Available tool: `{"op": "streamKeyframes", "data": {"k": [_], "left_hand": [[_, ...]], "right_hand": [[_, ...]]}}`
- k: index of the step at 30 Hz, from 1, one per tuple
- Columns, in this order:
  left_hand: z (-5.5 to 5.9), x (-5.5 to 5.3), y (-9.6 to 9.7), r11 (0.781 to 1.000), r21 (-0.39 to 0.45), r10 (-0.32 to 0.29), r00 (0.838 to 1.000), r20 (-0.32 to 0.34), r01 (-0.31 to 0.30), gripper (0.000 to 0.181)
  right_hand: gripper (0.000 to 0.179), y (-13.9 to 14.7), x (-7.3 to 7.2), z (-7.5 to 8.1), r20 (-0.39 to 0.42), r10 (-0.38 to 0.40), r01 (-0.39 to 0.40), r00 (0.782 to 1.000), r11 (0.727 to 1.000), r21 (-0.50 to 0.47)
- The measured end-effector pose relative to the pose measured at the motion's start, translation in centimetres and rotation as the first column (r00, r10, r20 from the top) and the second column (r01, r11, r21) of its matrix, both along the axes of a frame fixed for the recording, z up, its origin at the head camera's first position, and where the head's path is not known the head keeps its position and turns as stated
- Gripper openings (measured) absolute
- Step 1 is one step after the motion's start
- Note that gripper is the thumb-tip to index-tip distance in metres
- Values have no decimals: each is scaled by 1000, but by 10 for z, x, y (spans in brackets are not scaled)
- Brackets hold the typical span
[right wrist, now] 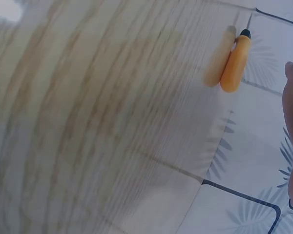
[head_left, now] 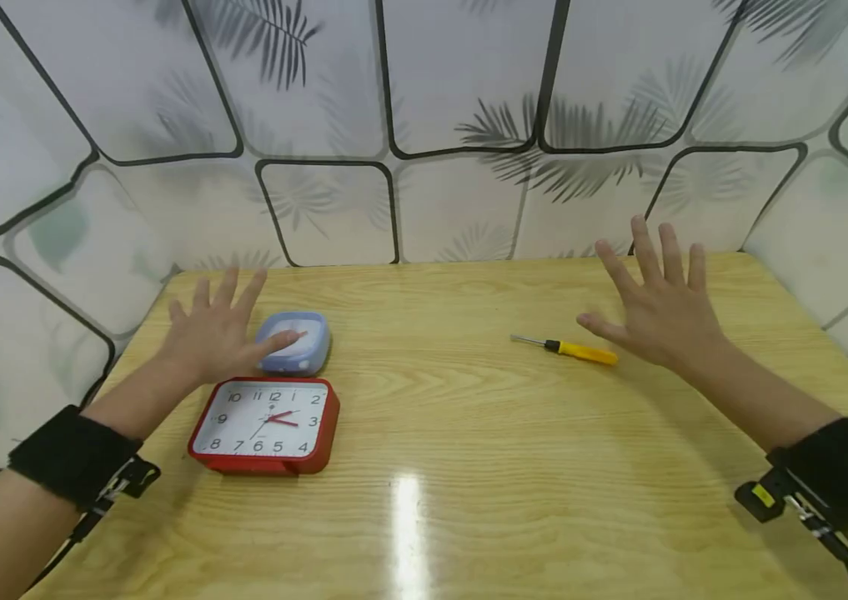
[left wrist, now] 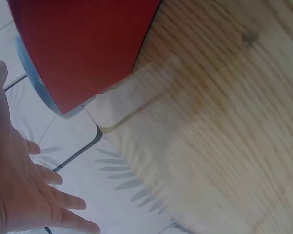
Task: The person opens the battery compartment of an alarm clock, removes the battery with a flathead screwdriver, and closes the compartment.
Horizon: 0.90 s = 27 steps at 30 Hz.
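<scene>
My left hand (head_left: 215,335) is held with its fingers spread, above the table's left side. Its thumb overlaps a small blue clock (head_left: 293,364) in the head view, hiding part of that face. Just in front of the blue one stands a red rectangular alarm clock (head_left: 264,421) with a white dial; its red side (left wrist: 83,44) fills the top of the left wrist view. On the right, my other hand (head_left: 662,315) is also spread and holds nothing. Near its thumb lies a screwdriver (head_left: 583,352) with a yellow handle (right wrist: 236,66) and a black collar, its shaft pointing left.
A glossy wood-grain table (head_left: 439,400) spans the view, with a bright light reflection near its front. Behind it and at both sides rise walls (head_left: 461,208) covered in a leaf pattern with dark lines. Black bands with small cameras (head_left: 765,496) circle both wrists.
</scene>
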<state>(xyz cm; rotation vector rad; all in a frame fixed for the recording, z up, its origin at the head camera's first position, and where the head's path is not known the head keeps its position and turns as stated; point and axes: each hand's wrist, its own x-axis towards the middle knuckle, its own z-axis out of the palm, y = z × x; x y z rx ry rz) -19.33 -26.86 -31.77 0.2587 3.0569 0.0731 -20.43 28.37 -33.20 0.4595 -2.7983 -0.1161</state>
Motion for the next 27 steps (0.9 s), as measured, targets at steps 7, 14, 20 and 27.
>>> {"op": "streamKeyframes", "data": {"k": [7,14,20,27], "left_hand": [[-1,-1,8,1000,10,-15,998,58,15,108],[-4,-6,15,1000,-10,-28,991,129,30,108],[-5,-11,20,998,-5,-58,983,176,60,104],[-7,-11,28,997,-45,-54,980,193,64,112]], "right_hand": [[95,-9,0,-6,-10,45,-45,999,999,9],[91,-20,1,-12,0,103,-103,995,995,-7],[90,-35,4,-17,64,113,-111,991,993,-36],[93,-45,5,-22,-3,175,-175,985,984,42]]}}
